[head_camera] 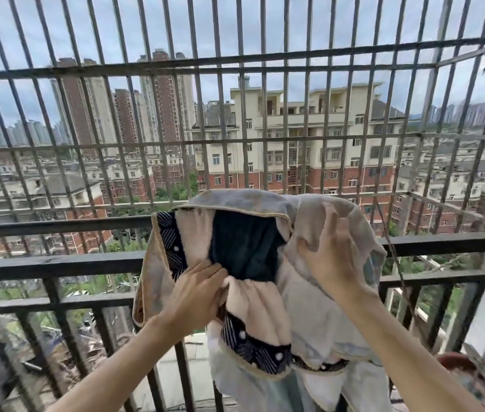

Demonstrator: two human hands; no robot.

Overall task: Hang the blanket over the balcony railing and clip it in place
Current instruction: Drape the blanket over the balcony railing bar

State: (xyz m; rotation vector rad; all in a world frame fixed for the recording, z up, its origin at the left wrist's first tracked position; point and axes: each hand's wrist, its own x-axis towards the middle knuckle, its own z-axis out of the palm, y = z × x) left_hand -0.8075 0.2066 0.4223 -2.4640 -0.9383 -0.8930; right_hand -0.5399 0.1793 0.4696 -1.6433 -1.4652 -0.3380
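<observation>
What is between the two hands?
In the head view, the blanket fills the gap between left hand and right hand: its dark blue patch and bunched pink folds.

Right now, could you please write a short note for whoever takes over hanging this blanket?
Hands: the left hand grips a fold of the blanket; the right hand presses on its upper part with fingers spread.
Things: the blanket is bunched up at the railing. Its top is above the top rail and the rest hangs on the near side. Whether it already rests on the rail cannot be told.
Done: blanket brought to the railing.
Left: spread it over the rail and clip it. No clip is in view.
</observation>
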